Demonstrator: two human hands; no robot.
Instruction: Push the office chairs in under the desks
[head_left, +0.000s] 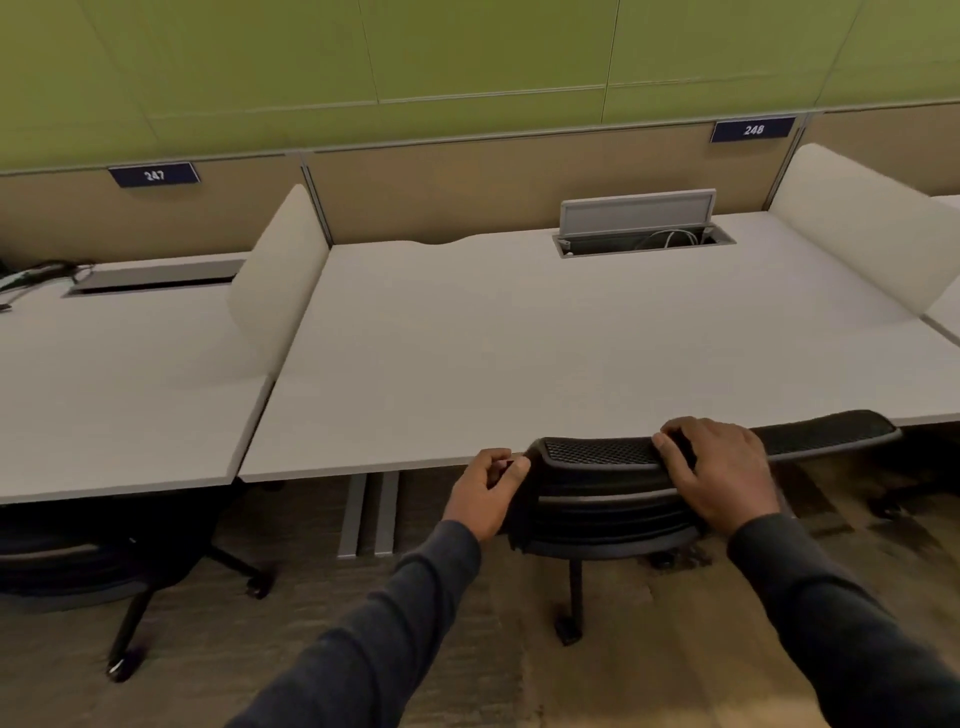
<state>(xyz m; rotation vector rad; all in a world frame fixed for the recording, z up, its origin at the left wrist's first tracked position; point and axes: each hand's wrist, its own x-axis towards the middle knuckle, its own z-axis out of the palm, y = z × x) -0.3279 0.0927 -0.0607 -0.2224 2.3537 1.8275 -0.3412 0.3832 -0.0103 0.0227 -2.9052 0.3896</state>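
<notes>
A black mesh-backed office chair stands at the front edge of the white desk marked 248, its backrest top level with the desk edge and its seat hidden beneath. My left hand grips the left corner of the backrest. My right hand lies over the top rim of the backrest, fingers curled on it. A second black chair sits tucked under the left desk marked 247.
White side screens divide the desks. An open cable hatch sits at the back of the middle desk. Grey desk legs stand left of the chair. Cables lie at far left. Carpet floor lies below.
</notes>
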